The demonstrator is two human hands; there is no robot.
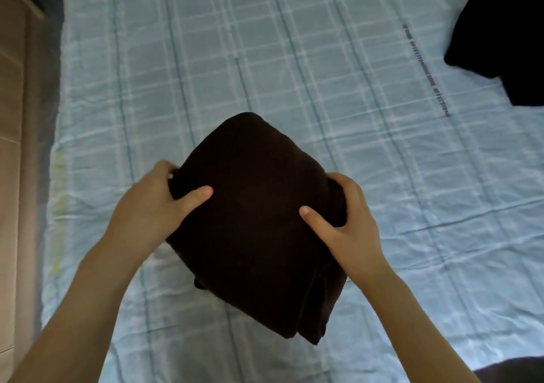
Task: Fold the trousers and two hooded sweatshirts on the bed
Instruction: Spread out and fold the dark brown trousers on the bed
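Centrally, folded dark garment (256, 235), left hand (153, 206) gripping its left side, right hand (350, 226) gripping its right

A home bedroom: a bed (323, 59) under a pale blue checked sheet, wooden furniture (13, 88) beside it.

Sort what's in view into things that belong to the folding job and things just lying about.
Job: folded brown garment, gripped by left hand and right hand; black garment on the bed, far right.
Lying about: wooden furniture at left; dark fabric at bottom right, unclear.
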